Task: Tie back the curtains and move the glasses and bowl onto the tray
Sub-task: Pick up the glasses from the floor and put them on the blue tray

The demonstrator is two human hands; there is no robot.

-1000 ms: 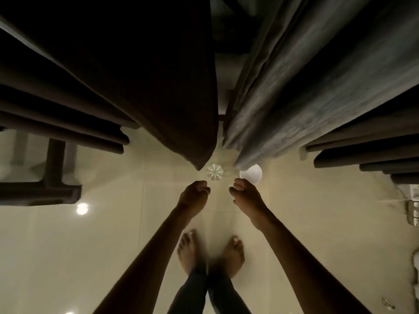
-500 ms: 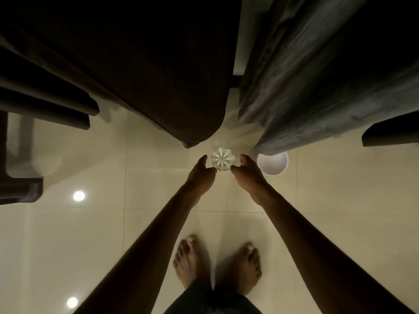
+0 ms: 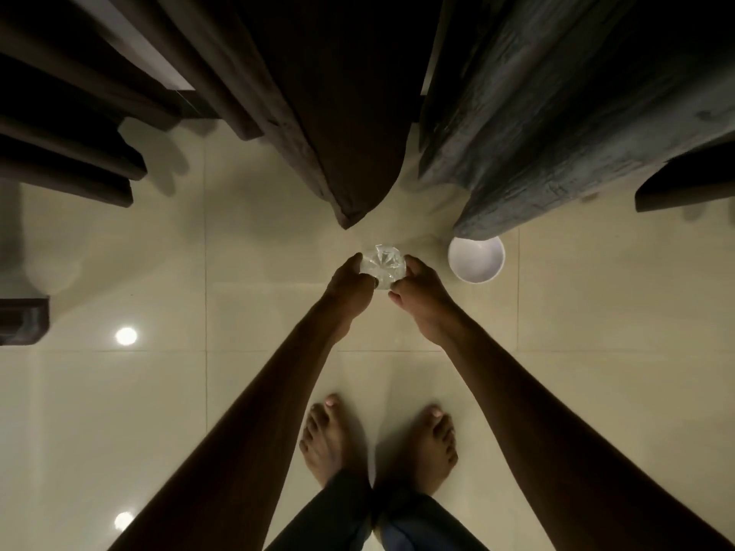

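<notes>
A clear cut glass (image 3: 382,264) stands on the tiled floor, seen from straight above. My left hand (image 3: 350,288) grips its left side and my right hand (image 3: 421,296) grips its right side, fingers curled round it. A white bowl (image 3: 476,259) sits on the floor just right of my right hand, its far rim under the hem of the grey curtain (image 3: 557,133). A dark brown curtain (image 3: 338,113) hangs above the glass on the left. No tray is in view.
More dark curtain folds (image 3: 71,153) hang at the far left and another at the far right (image 3: 684,184). A dark furniture edge (image 3: 24,320) juts in at the left. My bare feet (image 3: 378,443) stand on the glossy beige tiles below my arms.
Both hands have reached forward and closed round the glass; a second ago they hung curled short of it. The view has tilted, so the bowl now shows nearly whole.
</notes>
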